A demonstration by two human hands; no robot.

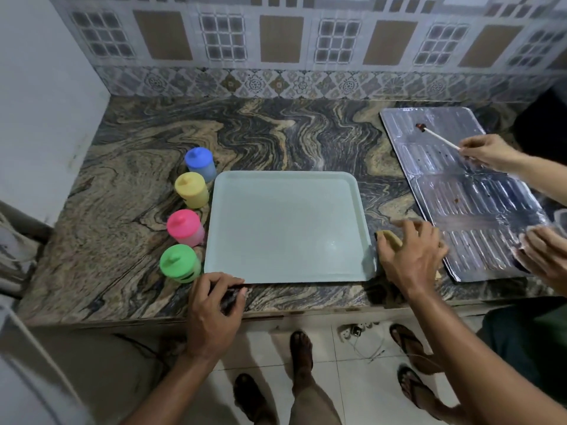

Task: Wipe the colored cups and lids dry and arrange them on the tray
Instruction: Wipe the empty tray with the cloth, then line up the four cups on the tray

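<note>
Four lidded cups stand in a row on the marble counter, left of the tray: blue [199,162], yellow [191,189], pink [184,227] and green [179,262]. The pale green tray [288,225] lies bare in the middle. My left hand [214,305] curls its fingers at the tray's front-left rim and seems to pinch it. My right hand [411,256] hovers with fingers spread over a yellow sponge [391,240] just off the tray's right front corner, partly covering it.
A foil-covered sheet [454,185] lies on the right of the counter. Another person's hands work there, one holding a thin white stick [438,137], the other a clear cup [560,219]. The counter's front edge runs just below the tray. Tiled walls stand behind and left.
</note>
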